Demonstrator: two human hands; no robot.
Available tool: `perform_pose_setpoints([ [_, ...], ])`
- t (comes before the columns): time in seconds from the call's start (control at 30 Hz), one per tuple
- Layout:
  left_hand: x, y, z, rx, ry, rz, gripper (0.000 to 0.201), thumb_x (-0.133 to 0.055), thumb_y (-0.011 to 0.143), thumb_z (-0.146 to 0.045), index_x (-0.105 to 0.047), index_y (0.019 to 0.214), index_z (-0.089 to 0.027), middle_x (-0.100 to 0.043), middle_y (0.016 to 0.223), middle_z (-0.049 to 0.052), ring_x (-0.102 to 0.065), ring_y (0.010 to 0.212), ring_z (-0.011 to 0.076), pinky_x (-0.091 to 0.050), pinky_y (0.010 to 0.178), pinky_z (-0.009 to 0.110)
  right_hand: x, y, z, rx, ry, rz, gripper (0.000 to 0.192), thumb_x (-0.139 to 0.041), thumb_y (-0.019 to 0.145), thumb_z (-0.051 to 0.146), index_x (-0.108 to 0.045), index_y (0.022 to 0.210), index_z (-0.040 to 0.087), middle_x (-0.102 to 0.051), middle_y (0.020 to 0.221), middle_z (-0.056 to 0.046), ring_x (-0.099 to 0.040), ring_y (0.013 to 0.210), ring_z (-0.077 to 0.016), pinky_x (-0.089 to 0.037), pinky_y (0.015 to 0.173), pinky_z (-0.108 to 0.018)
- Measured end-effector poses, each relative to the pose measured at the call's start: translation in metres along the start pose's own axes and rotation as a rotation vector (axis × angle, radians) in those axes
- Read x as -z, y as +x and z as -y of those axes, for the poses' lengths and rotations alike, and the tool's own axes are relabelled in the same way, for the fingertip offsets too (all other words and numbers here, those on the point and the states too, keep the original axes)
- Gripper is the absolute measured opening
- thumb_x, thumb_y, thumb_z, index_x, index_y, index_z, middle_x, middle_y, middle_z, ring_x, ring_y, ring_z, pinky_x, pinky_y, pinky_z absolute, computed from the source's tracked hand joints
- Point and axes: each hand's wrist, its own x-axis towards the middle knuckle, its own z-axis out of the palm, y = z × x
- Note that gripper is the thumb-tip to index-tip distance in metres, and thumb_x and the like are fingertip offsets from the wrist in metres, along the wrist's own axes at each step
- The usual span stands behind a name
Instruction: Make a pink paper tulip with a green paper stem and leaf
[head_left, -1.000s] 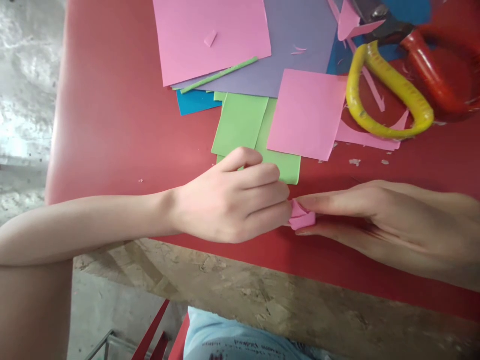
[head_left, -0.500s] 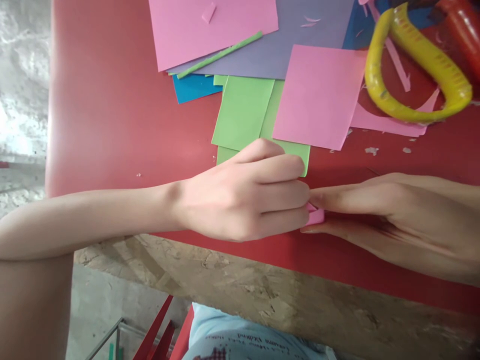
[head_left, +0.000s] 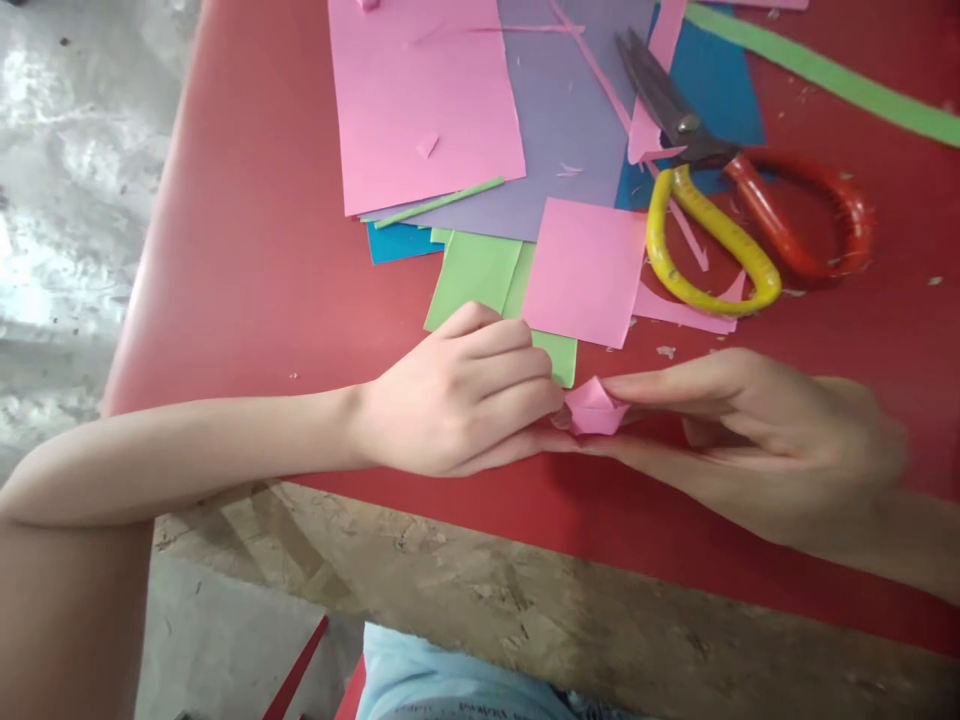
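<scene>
A small pink folded paper piece (head_left: 595, 408) with pointed corners is held between my hands above the red tabletop. My left hand (head_left: 465, 395) reaches in from the left, its fingers curled, with the fingertips closed at the paper's left side. From the right, my right hand (head_left: 772, 430) pinches the same paper between thumb and fingers. Part of the paper's edge is hidden by the fingertips. Just beyond my hands lie a pink paper square (head_left: 585, 275) and green paper pieces (head_left: 474, 275).
Scissors (head_left: 686, 128) with one yellow and one red handle rest on paper scraps at the upper right. Farther off lie a large pink sheet (head_left: 427, 90), a purple sheet (head_left: 574, 100), blue paper (head_left: 724, 80) and a green strip (head_left: 825, 70). The tabletop (head_left: 255, 280) has a worn near edge.
My hands have shifted left in view, and the folded paper now shows more fully between them. The view has moved, bringing the whole scissors into sight.
</scene>
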Motion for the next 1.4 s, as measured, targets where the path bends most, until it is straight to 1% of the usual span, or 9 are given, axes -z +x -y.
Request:
perform_pose_setpoints([
  [0.13, 0.001, 0.000, -0.001, 0.024, 0.046, -0.001, 0.020, -0.043, 0.094, -0.032, -0.048, 0.081, -0.017, -0.062, 0.067, 0.001, -0.051, 0.068, 0.0156, -0.036, 0.065, 0.030, 0.000, 0.001, 0.000, 0.173, 0.082, -0.068, 0.033, -0.070, 0.076, 0.024, -0.057, 0.106, 0.030, -0.071, 0.094, 0.005, -0.070, 0.070, -0.0106, -0.061, 0.067, -0.020],
  [0.23, 0.001, 0.001, -0.001, 0.034, 0.064, -0.006, 0.022, -0.044, 0.094, -0.035, -0.049, 0.082, -0.017, -0.062, 0.067, 0.001, -0.050, 0.067, 0.0155, -0.035, 0.066, 0.030, 0.000, 0.003, 0.002, 0.195, 0.088, -0.093, 0.026, -0.066, 0.079, 0.019, -0.057, 0.101, 0.029, -0.071, 0.093, 0.005, -0.070, 0.072, -0.0117, -0.061, 0.069, -0.020],
  [0.43, -0.002, 0.001, -0.002, 0.013, 0.119, 0.001, 0.021, -0.043, 0.094, -0.026, -0.049, 0.076, -0.017, -0.060, 0.065, 0.001, -0.047, 0.064, 0.0153, -0.034, 0.064, 0.028, 0.001, 0.011, 0.005, 0.240, 0.053, -0.117, 0.032, -0.067, 0.080, 0.020, -0.056, 0.108, 0.027, -0.073, 0.094, 0.002, -0.071, 0.075, -0.0129, -0.062, 0.070, -0.021],
  [0.57, -0.005, 0.001, -0.003, 0.014, 0.149, -0.035, 0.024, -0.039, 0.096, -0.026, -0.050, 0.078, -0.015, -0.059, 0.064, 0.001, -0.045, 0.063, 0.0147, -0.034, 0.064, 0.027, 0.004, 0.017, 0.005, 0.269, 0.040, -0.053, 0.016, -0.065, 0.081, 0.028, -0.061, 0.095, 0.022, -0.073, 0.078, 0.002, -0.068, 0.062, -0.0104, -0.059, 0.062, -0.018],
  [0.77, -0.008, 0.001, -0.004, -0.017, 0.188, -0.052, 0.026, -0.035, 0.097, -0.026, -0.052, 0.081, -0.014, -0.060, 0.066, 0.001, -0.046, 0.065, 0.0144, -0.033, 0.066, 0.027, 0.000, 0.018, 0.005, 0.276, 0.041, -0.095, 0.023, -0.062, 0.082, 0.041, -0.059, 0.081, 0.018, -0.067, 0.065, 0.001, -0.062, 0.052, -0.0089, -0.053, 0.049, -0.015],
  [0.97, -0.008, 0.007, -0.004, -0.027, 0.144, -0.116, 0.026, -0.033, 0.098, -0.020, -0.049, 0.077, -0.016, -0.056, 0.061, -0.001, -0.044, 0.063, 0.0132, -0.035, 0.067, 0.027, -0.003, 0.014, 0.011, 0.288, 0.065, -0.184, 0.020, -0.063, 0.081, 0.040, -0.058, 0.081, 0.021, -0.069, 0.071, 0.000, -0.063, 0.055, -0.0098, -0.052, 0.047, -0.017],
  [1.1, -0.007, 0.009, -0.004, -0.098, 0.084, -0.154, 0.023, -0.034, 0.097, -0.019, -0.048, 0.078, -0.017, -0.054, 0.059, -0.001, -0.045, 0.064, 0.0131, -0.037, 0.067, 0.027, -0.004, 0.010, 0.014, 0.324, 0.082, -0.182, 0.017, -0.061, 0.083, 0.038, -0.057, 0.079, 0.022, -0.070, 0.074, 0.000, -0.064, 0.057, -0.0101, -0.052, 0.048, -0.017],
  [1.2, -0.006, 0.008, -0.006, -0.133, 0.040, -0.179, 0.021, -0.036, 0.092, -0.013, -0.048, 0.075, -0.017, -0.052, 0.057, -0.001, -0.043, 0.063, 0.0139, -0.037, 0.065, 0.028, -0.005, 0.009, 0.016, 0.345, 0.079, -0.181, 0.018, -0.060, 0.084, 0.039, -0.056, 0.078, 0.023, -0.071, 0.074, 0.000, -0.065, 0.057, -0.0101, -0.052, 0.047, -0.017],
  [1.4, -0.011, 0.007, -0.008, -0.135, -0.069, -0.198, 0.019, -0.040, 0.066, -0.001, -0.044, 0.072, -0.019, -0.050, 0.058, 0.000, -0.039, 0.062, 0.0150, -0.037, 0.062, 0.029, -0.007, 0.009, 0.021, 0.372, 0.064, -0.191, 0.021, -0.057, 0.086, 0.038, -0.051, 0.073, 0.022, -0.070, 0.071, 0.001, -0.065, 0.059, -0.0081, -0.051, 0.047, -0.014],
])
